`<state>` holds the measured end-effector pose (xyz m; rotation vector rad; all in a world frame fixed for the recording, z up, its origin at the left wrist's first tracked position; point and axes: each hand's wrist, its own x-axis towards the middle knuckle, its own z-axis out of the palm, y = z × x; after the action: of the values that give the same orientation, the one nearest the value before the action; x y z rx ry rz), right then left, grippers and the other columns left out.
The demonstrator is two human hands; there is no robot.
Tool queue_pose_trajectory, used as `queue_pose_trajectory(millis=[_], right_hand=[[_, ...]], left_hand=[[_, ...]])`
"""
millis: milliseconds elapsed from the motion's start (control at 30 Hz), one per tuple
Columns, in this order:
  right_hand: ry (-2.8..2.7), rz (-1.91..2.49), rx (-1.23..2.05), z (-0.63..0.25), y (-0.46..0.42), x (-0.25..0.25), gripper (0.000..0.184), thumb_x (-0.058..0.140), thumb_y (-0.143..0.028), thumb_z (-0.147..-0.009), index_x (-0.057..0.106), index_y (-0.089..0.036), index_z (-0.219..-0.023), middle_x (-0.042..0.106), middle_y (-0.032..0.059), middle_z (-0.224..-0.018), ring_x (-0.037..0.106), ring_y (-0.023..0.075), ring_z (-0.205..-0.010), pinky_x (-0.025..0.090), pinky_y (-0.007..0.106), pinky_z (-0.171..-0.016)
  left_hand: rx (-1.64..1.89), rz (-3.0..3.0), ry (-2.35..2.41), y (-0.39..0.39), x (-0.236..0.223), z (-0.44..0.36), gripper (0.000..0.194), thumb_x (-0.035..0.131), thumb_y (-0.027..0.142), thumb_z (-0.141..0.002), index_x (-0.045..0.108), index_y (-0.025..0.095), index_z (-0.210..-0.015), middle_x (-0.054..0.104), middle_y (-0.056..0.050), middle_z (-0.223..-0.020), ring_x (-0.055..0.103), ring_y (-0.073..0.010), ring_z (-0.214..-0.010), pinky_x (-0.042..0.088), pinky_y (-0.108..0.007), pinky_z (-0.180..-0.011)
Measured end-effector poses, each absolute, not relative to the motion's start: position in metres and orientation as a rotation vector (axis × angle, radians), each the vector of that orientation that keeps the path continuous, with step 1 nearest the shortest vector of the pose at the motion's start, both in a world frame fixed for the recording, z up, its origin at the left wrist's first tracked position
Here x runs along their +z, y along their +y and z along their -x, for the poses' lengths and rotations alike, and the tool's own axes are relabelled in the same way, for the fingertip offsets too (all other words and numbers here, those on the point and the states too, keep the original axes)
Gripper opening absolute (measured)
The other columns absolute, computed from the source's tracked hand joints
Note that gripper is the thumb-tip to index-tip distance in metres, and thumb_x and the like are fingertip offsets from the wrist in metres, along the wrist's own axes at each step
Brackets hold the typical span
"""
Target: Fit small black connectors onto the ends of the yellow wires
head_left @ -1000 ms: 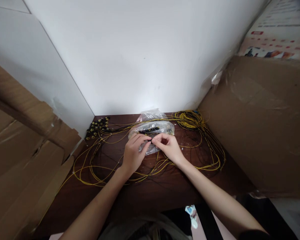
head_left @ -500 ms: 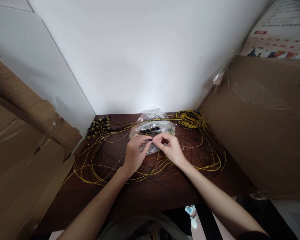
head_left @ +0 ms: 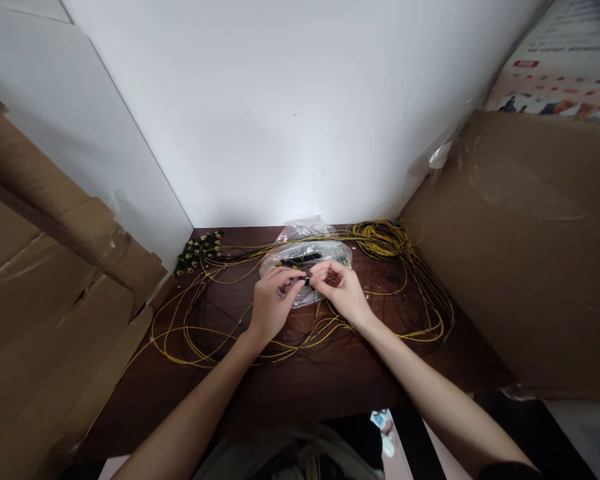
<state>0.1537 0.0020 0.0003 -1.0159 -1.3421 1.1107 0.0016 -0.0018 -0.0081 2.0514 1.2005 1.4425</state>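
My left hand (head_left: 274, 297) is closed in a pinch, thumb and forefinger on a small black connector (head_left: 305, 281). Close beside it on the right, my right hand (head_left: 341, 290) pinches a thin wire at the connector's end, mostly hidden by the fingertips. Under both hands lies a clear plastic bag (head_left: 280, 253) with black and yellow connectors (head_left: 307, 257) inside. Thin yellow and black wires (head_left: 190, 357) loop across the dark wooden tabletop (head_left: 300, 387) around my hands.
At the back left sits a cluster of black connectors with yellow ends (head_left: 197, 250). A coiled bundle of yellow wire (head_left: 380, 239) lies at the back right. Cardboard (head_left: 55, 293) flanks the left side, a cardboard box (head_left: 525, 253) the right, and a white panel (head_left: 290, 120) the back.
My right hand's fingertips have shifted slightly right, away from my left hand's, and more of the small black connector shows between them. The camera view has moved a little.
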Motion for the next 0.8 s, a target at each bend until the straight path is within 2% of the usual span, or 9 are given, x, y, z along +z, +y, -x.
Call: queue_pose_trajectory(millis=[267,500,800], right_hand=[[-1.432,0.992,1.038,-0.1545,-0.0011,0.003,0.008,0.062,-0.019,-0.066,0.056,-0.019,-0.071,0.051,-0.0017,-0.065,0.047,0.0118,-0.06,0.039,0.026,-0.06],[-1.469,0.968,1.03,-0.1542,-0.0022,0.0007,0.008,0.059,-0.016,-0.067,0.052,-0.019,-0.069,0.053,-0.0009,-0.068,0.047,0.012,-0.061,0.039,0.026,-0.061],[-1.457,0.966,1.043,-0.154,-0.0017,-0.0004,0.008,0.061,-0.016,-0.068,0.054,-0.018,-0.07,0.053,-0.0013,-0.067,0.046,0.0111,-0.06,0.039,0.025,-0.06]], left_hand=[[1.407,-1.96,1.196,-0.0013,-0.0104,-0.0019,0.012,0.061,0.019,-0.076,0.069,0.018,-0.084,0.066,-0.003,-0.075,0.054,-0.0118,-0.06,0.043,-0.024,-0.057],[1.406,-1.945,1.169,-0.0026,-0.0097,-0.0029,0.012,0.06,0.019,-0.076,0.069,0.018,-0.084,0.067,-0.004,-0.076,0.055,-0.0124,-0.06,0.044,-0.025,-0.058],[1.398,-1.92,1.189,-0.0033,-0.0089,-0.0038,0.012,0.061,0.02,-0.075,0.07,0.016,-0.083,0.067,-0.004,-0.076,0.054,-0.012,-0.058,0.044,-0.025,-0.058]])
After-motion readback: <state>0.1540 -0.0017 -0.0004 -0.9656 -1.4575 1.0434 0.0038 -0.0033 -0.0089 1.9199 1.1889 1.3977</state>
